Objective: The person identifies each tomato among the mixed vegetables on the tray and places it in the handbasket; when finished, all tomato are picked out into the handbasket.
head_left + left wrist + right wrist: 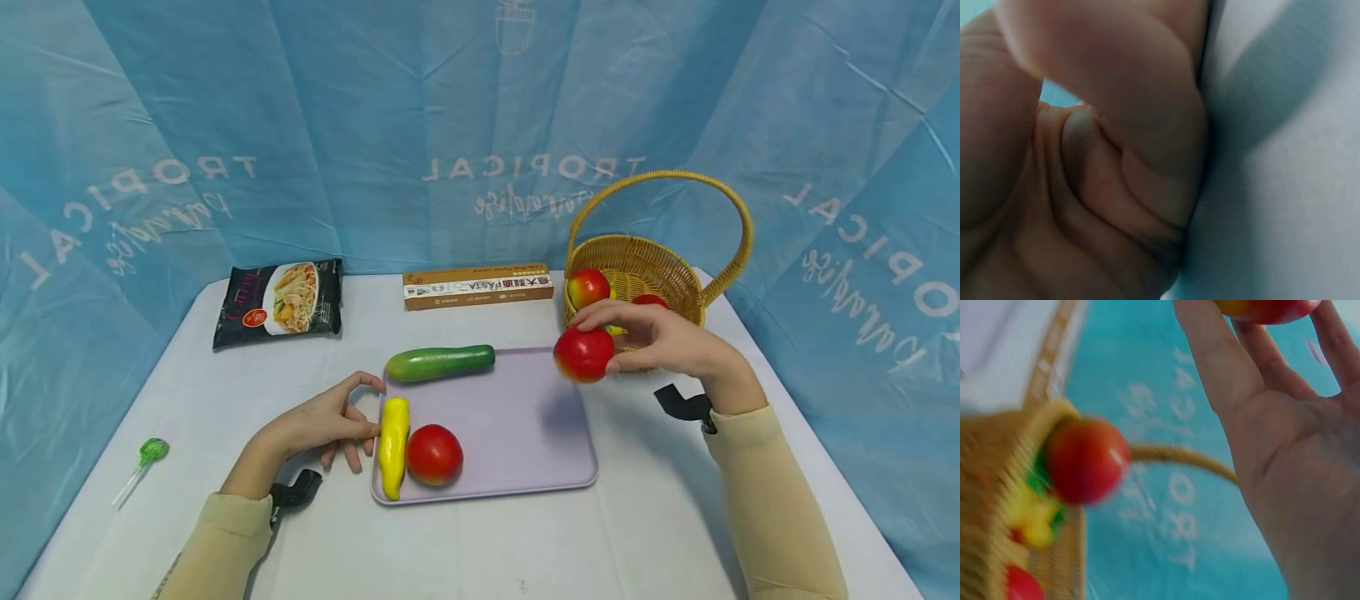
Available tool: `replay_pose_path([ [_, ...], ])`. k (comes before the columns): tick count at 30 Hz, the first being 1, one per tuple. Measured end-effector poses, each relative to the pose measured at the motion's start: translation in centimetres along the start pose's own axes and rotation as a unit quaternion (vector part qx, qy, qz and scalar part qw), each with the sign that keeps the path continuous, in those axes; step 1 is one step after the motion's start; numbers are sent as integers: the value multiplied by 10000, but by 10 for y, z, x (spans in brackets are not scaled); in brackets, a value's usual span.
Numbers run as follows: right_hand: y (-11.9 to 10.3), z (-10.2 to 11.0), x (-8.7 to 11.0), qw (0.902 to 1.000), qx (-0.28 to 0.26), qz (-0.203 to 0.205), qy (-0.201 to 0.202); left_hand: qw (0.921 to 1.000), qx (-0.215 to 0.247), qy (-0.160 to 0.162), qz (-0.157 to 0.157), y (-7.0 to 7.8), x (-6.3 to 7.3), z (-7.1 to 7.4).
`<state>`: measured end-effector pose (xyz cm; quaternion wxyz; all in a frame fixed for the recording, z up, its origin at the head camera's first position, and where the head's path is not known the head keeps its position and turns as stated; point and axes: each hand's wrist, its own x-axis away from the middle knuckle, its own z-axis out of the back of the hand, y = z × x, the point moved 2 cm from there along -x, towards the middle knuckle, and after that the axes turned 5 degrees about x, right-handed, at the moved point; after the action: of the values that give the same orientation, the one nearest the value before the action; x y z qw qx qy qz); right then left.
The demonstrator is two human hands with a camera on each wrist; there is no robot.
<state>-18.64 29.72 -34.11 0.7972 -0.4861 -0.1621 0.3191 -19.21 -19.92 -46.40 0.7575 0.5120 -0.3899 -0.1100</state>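
Observation:
In the head view, my right hand [656,337] holds a red apple [583,354] between thumb and fingers, above the right back corner of a lilac tray [517,417]. The apple's yellowish-red underside shows at the top of the right wrist view. My left hand [318,425] rests at the tray's left edge, thumb and index fingertips spread apart along the rim. On the tray lie a green cucumber [441,363] at the back, a yellow chili pepper [393,448] along the left side and another red apple [435,455] beside it.
A wicker basket [678,275] with a tall handle stands at the back right, holding a red-yellow fruit [1088,461] and other pieces. A pasta box [477,286] and a black noodle packet [279,302] lie along the back. A green lollipop [153,451] lies far left.

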Motion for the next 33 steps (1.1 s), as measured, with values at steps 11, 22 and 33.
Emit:
replay_pose_path([
  [11,13,55,15,9672,56,-1099,2289,10000,42,33,8,-2,-1,0],
  [22,61,73,15,9376,605,-2079,2721,10000,53,-25,-79,-2,0,1],
  [33,77,72,7,9324,1066,-2402,2481,9999,73,-90,-125,0,1,1],
])
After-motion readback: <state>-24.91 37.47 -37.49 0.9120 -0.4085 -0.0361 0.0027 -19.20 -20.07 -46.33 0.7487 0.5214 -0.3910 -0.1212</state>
